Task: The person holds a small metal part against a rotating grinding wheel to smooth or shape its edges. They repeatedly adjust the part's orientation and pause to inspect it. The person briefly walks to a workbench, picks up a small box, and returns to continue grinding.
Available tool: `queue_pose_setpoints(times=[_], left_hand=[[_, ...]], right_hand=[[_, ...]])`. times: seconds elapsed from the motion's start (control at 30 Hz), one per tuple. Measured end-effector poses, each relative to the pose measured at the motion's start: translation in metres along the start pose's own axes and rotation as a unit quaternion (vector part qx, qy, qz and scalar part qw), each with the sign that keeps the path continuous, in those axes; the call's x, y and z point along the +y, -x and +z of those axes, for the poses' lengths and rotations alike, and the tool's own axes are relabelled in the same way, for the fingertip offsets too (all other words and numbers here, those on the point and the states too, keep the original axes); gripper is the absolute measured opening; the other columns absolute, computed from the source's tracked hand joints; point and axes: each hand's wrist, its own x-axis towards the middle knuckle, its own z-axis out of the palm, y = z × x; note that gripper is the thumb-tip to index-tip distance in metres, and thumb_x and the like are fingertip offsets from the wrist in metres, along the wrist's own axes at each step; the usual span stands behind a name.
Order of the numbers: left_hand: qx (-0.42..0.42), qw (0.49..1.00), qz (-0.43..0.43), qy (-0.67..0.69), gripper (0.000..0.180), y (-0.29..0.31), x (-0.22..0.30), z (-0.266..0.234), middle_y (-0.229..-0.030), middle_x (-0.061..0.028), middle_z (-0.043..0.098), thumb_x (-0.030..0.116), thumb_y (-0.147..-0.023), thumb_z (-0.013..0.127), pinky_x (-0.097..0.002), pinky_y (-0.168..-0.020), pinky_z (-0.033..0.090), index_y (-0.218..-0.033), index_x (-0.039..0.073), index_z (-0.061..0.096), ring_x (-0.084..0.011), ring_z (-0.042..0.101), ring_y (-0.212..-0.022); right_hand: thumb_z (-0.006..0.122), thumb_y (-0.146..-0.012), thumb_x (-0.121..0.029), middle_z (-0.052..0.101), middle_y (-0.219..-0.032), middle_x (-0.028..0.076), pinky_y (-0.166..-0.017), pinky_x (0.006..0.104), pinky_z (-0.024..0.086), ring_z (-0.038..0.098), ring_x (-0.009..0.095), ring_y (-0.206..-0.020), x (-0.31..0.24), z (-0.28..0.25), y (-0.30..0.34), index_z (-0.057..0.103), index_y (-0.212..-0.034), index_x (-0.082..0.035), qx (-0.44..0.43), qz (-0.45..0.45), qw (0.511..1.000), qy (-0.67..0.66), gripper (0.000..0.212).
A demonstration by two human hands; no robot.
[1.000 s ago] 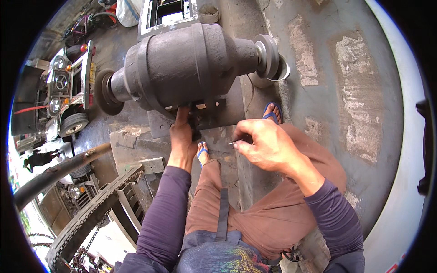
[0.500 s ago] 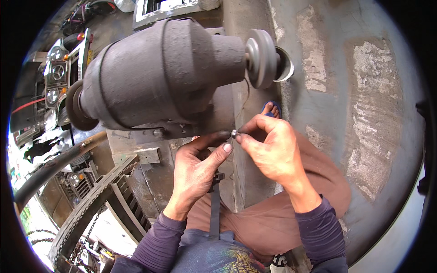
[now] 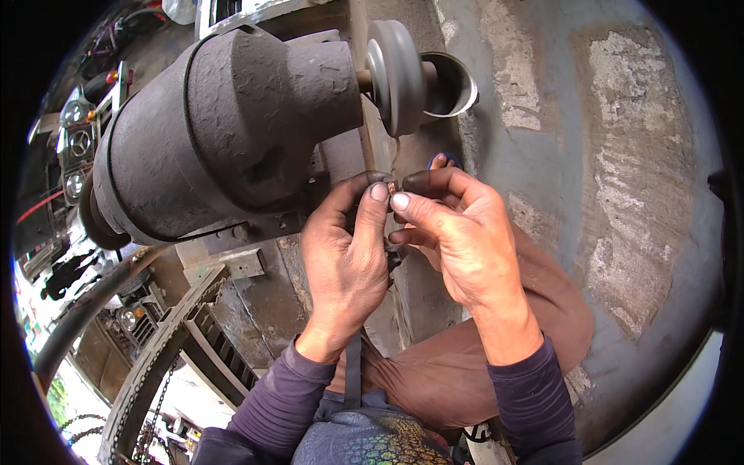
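A tiny metal piece (image 3: 392,187), coppery and shiny, sits between my fingertips; its exact kind is too small to make out. My left hand (image 3: 349,252) pinches it between thumb and forefinger. From the other side, the thumb and forefinger of my right hand (image 3: 465,240) close on it too, the other fingers curled below. Just beyond my hands lies the big grey motor housing (image 3: 225,124) of a grinding machine. Its round grey wheel (image 3: 395,77) stands on a shaft at the right end, apart from my fingers.
Right of the wheel is a round metal cup (image 3: 457,89). A second dark wheel (image 3: 101,213) sits at the motor's left end. A rusty pipe (image 3: 93,294) and a curved frame with chain (image 3: 155,356) stand at lower left. Vehicle parts with headlights (image 3: 76,147) lie beyond.
Both hands have moved up, toward the wheel, with the small piece. It has turned and now shows a coppery side. The view has shifted, so the motor appears further left.
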Motion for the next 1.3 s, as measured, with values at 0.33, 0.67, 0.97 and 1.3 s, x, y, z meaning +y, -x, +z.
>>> queue_pose_setpoints(times=[0.33, 0.67, 0.97, 1.3], left_hand=[[-0.011, 0.999, -0.022, -0.041, 0.026, -0.016, 0.013, 0.000, -0.086, -0.0041, 0.072, 0.021, -0.102, 0.067, -0.0231, -0.068, 0.052, -0.107, -0.004, 0.073, -0.0068, 0.064, -0.077], [-0.040, 0.999, -0.035, 0.005, 0.025, -0.031, 0.017, 0.000, -0.088, -0.0088, 0.074, 0.017, -0.102, 0.065, -0.0245, -0.069, 0.055, -0.109, -0.006, 0.070, -0.0103, 0.069, -0.078], [-0.040, 0.999, -0.023, 0.014, 0.021, -0.033, 0.009, -0.001, -0.088, -0.0067, 0.074, 0.015, -0.102, 0.065, -0.0249, -0.071, 0.054, -0.108, -0.005, 0.070, -0.0093, 0.068, -0.080], [-0.021, 1.000, -0.008, 0.018, 0.022, -0.035, 0.007, 0.004, -0.087, -0.0059, 0.074, 0.017, -0.102, 0.067, -0.0230, -0.064, 0.054, -0.109, -0.003, 0.070, -0.0088, 0.068, -0.076]], right_hand=[[0.070, -0.095, -0.003, 0.074, -0.095, 0.013, -0.070, 0.0261, 0.062, 0.072, 0.014, -0.077, -0.003, -0.003, -0.009, 0.069, -0.108, 0.012, -0.010, -0.005, 1.000, 0.012, 0.020], [0.064, -0.099, -0.003, 0.073, -0.101, 0.015, -0.076, 0.0312, 0.064, 0.073, 0.018, -0.082, 0.002, 0.007, -0.019, 0.067, -0.114, 0.013, -0.009, -0.027, 0.997, -0.069, 0.022], [0.064, -0.100, -0.003, 0.071, -0.103, 0.015, -0.079, 0.0346, 0.065, 0.073, 0.021, -0.086, 0.003, 0.006, -0.020, 0.064, -0.113, 0.010, -0.014, -0.021, 0.996, -0.085, 0.018], [0.063, -0.100, -0.003, 0.071, -0.104, 0.016, -0.080, 0.0344, 0.064, 0.073, 0.021, -0.088, 0.008, 0.007, -0.022, 0.063, -0.114, 0.011, -0.009, -0.053, 0.996, -0.078, 0.020]])
